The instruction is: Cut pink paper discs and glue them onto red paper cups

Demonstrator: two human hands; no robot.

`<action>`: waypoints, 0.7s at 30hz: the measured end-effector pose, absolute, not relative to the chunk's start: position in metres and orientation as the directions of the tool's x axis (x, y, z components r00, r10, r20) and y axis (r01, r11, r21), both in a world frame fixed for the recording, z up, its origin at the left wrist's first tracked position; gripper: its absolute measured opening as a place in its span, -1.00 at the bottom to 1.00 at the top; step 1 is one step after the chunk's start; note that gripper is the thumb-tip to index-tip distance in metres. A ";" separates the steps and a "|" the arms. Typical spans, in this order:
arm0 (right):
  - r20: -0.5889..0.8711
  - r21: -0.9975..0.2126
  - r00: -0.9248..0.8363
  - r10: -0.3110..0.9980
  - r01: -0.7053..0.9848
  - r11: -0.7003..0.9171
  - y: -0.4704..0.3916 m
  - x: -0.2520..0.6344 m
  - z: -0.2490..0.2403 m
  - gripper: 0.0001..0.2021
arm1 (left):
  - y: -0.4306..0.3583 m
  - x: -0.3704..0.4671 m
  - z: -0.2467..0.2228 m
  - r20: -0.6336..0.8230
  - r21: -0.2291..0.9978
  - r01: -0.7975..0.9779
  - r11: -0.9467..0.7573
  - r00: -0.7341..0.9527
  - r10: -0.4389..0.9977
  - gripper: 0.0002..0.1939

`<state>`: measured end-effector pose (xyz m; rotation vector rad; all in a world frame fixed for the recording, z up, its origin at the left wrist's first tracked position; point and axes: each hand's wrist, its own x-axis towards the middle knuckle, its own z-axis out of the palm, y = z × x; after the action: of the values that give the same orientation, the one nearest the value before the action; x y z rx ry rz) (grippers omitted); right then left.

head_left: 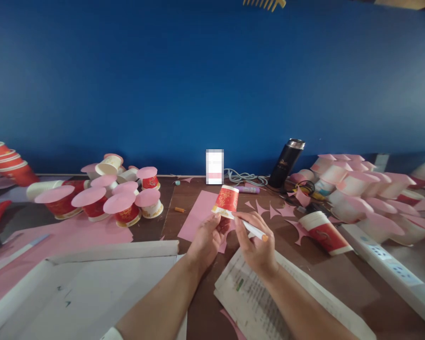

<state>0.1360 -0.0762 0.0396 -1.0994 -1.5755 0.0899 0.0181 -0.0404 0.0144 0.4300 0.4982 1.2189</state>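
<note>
A small red paper cup (pixel 227 199) with gold print and a white rim is tilted in front of me. My left hand (pixel 212 231) is closed on its lower edge. In my right hand (pixel 255 236) is a slim white pen (pixel 254 230) with an orange end, its other end at the cup's near rim. The pen's tip is hidden by the fingers. Beneath the hands lie a pink paper sheet (pixel 195 215) and a printed paper (pixel 250 297).
Cups topped with pink discs (pixel 88 196) stand left; more stacked cups (pixel 361 184) crowd the right. A black flask (pixel 286 163) leans behind. Pink scraps (pixel 286 209), a red cup stack (pixel 327 233), a power strip (pixel 386 259) and a white box lid (pixel 109 293) lie around.
</note>
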 end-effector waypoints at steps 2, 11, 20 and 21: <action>0.737 -0.583 0.095 0.669 0.592 0.557 -0.077 0.136 0.040 -0.86 | -0.040 0.018 0.014 -0.132 0.556 -0.779 0.288 0.259 0.957 -0.83; 0.791 -0.573 0.184 0.584 0.559 0.599 -0.079 0.142 0.043 -0.83 | -0.035 0.015 0.013 -0.227 0.437 -0.841 0.319 0.240 0.944 -0.90; 0.776 -0.551 0.096 0.623 0.583 0.597 -0.076 0.139 0.040 -0.86 | -0.035 0.012 0.020 -0.279 0.383 -0.854 0.352 0.256 0.925 -0.94; 0.774 -0.553 0.093 0.626 0.582 0.596 -0.076 0.139 0.040 -0.86 | -0.036 0.013 0.019 -0.282 0.387 -0.851 0.356 0.259 0.924 -0.93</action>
<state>0.1392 -0.0759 0.0402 -1.0459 -1.5687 0.0438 0.0127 -0.0357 0.0192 0.1684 0.5041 1.2103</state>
